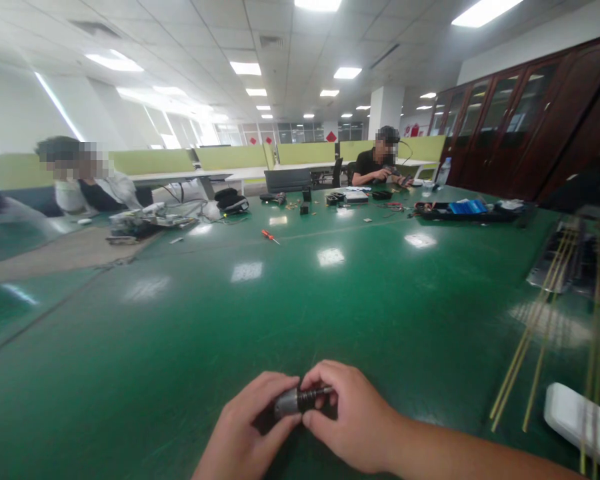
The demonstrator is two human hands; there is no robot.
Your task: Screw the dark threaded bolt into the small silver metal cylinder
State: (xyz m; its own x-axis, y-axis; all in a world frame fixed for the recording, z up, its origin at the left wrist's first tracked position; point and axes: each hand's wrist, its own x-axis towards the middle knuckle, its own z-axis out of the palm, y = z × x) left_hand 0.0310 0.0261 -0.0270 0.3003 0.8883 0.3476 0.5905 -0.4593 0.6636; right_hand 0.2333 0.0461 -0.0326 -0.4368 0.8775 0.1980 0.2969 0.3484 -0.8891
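Low in the head view, just above the green tabletop (260, 313), a small metal part is held between both hands. It has a grey cylindrical body (287, 404), a dark ribbed section like a coil spring (307, 399), and a thin shaft to the right. My left hand (247, 423) is closed around the grey body, thumb below and fingers above. With its thumb and fingers, my right hand (355, 420) grips the part at the spring and shaft end. The fingers partly hide the shaft.
Thin brass-coloured rods (535, 333) and a white rounded object (575, 420) are at the right. A red screwdriver (269, 236) lies farther back. Beyond it are a black tray (473, 215), a water bottle (443, 173) and small parts. Two people sit across the table.
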